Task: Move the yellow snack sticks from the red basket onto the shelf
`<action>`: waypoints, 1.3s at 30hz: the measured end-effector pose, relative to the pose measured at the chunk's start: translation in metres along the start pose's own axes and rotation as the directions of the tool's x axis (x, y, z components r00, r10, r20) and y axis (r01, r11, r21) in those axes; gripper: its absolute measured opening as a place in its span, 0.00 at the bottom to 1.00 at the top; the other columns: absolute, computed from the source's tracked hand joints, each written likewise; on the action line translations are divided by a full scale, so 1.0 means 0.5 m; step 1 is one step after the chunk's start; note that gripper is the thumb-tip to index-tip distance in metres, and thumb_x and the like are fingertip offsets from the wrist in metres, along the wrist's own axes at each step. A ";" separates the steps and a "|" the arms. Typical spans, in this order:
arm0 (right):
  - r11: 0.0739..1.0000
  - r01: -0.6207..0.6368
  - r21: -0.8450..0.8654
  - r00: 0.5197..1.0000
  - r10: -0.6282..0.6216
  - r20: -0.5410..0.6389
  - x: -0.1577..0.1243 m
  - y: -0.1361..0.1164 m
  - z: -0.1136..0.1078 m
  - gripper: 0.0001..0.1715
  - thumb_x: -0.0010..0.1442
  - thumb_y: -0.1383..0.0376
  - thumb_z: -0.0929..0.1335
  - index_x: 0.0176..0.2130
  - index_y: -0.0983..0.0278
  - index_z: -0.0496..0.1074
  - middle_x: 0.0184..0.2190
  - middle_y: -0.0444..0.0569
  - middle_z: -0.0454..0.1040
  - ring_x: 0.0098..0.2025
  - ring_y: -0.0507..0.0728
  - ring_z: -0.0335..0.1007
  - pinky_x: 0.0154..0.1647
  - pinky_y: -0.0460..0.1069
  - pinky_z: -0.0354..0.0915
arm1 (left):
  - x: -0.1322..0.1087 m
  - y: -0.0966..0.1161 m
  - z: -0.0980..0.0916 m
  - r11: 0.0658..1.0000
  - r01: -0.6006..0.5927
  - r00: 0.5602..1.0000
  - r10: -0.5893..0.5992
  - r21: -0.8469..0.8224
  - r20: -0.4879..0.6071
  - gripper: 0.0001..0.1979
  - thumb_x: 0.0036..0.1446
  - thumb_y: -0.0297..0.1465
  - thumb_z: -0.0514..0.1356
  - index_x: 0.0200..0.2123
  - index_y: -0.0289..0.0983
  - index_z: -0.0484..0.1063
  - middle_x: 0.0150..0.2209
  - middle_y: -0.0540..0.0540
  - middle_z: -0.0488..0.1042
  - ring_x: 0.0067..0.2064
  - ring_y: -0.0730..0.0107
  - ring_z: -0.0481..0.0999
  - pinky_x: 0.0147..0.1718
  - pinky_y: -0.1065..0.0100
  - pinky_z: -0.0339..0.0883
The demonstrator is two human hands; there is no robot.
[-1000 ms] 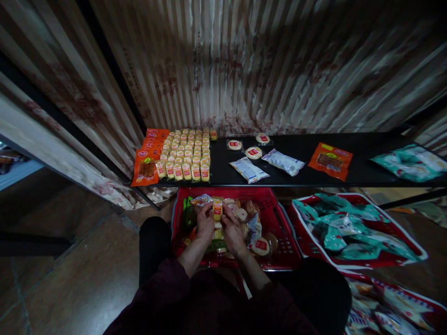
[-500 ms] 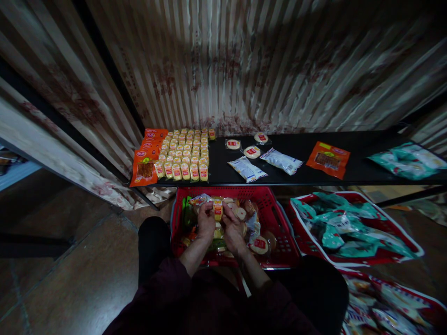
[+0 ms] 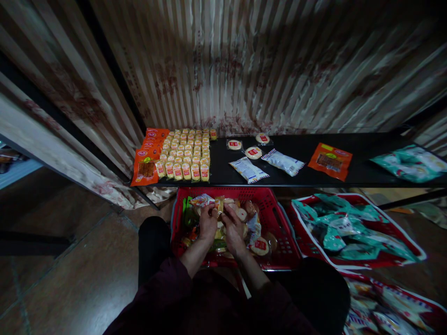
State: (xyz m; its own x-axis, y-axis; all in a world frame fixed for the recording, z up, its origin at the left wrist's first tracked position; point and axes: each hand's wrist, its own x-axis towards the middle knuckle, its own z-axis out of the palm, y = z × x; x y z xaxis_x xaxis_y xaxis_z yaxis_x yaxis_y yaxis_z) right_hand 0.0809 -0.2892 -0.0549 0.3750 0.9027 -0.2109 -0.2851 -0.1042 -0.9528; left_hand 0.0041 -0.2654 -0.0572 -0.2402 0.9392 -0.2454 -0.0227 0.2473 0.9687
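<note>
Between my two hands is a small wrapped snack cake [image 3: 220, 204] in a clear and yellow wrapper. My left hand [image 3: 208, 223] pinches it from the left, and my right hand [image 3: 233, 227] grips its right side. Both are above a red plastic basket [image 3: 268, 195] of mixed packaged snacks. Inside the basket, a round wrapped biscuit with a red label [image 3: 260, 246] lies to the right of my right hand. On the black shelf [image 3: 223, 156] beyond, similar small wrapped cakes [image 3: 185, 153] stand in tight rows beside overlapping orange snack packets [image 3: 145, 163].
Round biscuits [image 3: 253, 152], blue-white packets [image 3: 282, 161], an orange packet [image 3: 330, 161] and a teal bag [image 3: 412, 163] lie on the shelf. A red basket with a white rim [image 3: 415, 246] holds teal bags at right; another basket [image 3: 433, 309] is nearer. A striped curtain [image 3: 223, 65] hangs behind.
The small cake has turned in my fingers, so its red-labelled front no longer faces me. Both hands stay over the basket, and the shelf items have not moved.
</note>
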 end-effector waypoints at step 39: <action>0.990 0.034 -0.135 0.999 -0.031 0.025 0.015 0.027 -0.020 0.21 0.51 0.58 0.67 0.45 0.59 0.77 0.46 0.47 0.78 0.52 0.60 0.71 0.59 0.59 0.62 | -0.003 0.021 0.008 0.598 0.487 0.836 -0.530 -0.637 0.142 0.02 0.54 0.24 0.61 0.30 0.35 0.72 0.29 0.49 0.76 0.28 0.75 0.74 0.35 0.71 0.68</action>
State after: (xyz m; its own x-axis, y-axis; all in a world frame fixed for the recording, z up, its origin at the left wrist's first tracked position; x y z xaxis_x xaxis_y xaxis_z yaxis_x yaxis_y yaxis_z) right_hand 0.0884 -0.2882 -0.0714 0.3613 0.9157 -0.1761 -0.1511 -0.1289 -0.9801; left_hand 0.0079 -0.2632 -0.0467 -0.0510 0.6879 -0.7240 -0.7484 0.4537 0.4838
